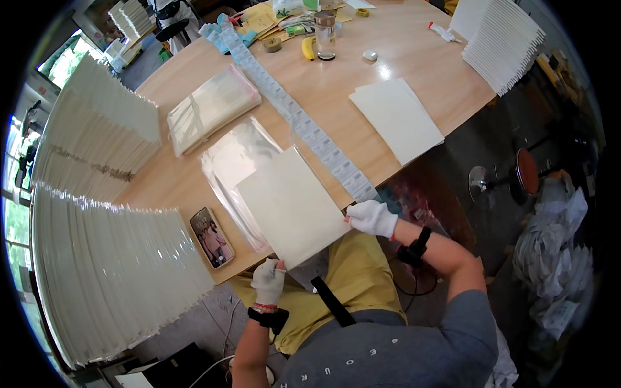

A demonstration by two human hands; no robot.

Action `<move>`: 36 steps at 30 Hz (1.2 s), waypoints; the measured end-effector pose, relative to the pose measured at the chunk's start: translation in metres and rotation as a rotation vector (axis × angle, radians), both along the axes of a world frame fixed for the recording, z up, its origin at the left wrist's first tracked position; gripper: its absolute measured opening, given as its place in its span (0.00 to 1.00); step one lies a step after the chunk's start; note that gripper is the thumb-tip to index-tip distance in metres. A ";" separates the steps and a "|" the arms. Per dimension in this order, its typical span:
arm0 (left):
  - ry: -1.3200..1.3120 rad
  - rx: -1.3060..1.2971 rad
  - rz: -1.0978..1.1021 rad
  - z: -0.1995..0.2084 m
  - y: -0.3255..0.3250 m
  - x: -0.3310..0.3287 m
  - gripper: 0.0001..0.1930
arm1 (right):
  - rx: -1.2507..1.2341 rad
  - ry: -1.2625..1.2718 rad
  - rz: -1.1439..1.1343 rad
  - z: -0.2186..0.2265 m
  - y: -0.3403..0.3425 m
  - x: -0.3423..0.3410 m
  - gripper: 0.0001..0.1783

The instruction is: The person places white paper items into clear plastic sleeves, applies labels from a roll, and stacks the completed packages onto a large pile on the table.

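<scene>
Both my hands wear white gloves with the fingertips bare. My left hand (268, 279) is closed on the near left corner of a flat off-white board (292, 205). At the board's right corner, my right hand (372, 218) pinches the edge with its fingers curled. The board lies tilted across a pile of clear plastic sleeves (234, 150) and juts over the table's front edge. Whether it is partly inside a sleeve I cannot tell. A long strip of printed labels (310, 132) runs along the board's right side and ends near my right hand.
Tall stacks of sleeved boards (116, 258) line the left side. A phone (211, 237) lies by the front edge, a sleeve bundle (213, 107) behind. Loose boards (398, 123) lie right. Farther back are a glass (325, 39), banana (308, 48), tape roll (272, 44) and board stack (504, 45).
</scene>
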State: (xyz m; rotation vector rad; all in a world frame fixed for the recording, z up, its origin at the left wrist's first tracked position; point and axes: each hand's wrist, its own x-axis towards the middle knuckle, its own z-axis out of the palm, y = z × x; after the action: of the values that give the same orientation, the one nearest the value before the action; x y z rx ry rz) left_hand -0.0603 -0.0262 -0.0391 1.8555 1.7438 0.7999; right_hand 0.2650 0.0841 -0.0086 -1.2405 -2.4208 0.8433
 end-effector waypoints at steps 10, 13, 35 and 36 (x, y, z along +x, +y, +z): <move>-0.837 -0.283 0.590 0.004 -0.020 0.016 0.15 | 0.163 0.128 -0.880 0.003 -0.027 0.007 0.10; -0.404 0.021 0.311 0.022 -0.009 0.024 0.11 | -0.136 -0.025 -0.918 -0.006 -0.014 0.036 0.16; -1.161 -0.837 0.015 0.041 0.113 0.178 0.10 | 0.515 0.598 -0.376 0.109 -0.022 0.017 0.10; -1.103 -0.790 -0.035 0.054 0.106 0.177 0.12 | 0.434 0.575 -0.439 0.111 -0.010 0.009 0.10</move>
State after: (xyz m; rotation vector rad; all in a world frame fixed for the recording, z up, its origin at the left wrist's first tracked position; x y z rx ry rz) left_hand 0.1167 0.0795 0.0151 0.6585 1.0249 0.7315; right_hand 0.2737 0.0741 0.1024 -1.1013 -1.6682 0.4291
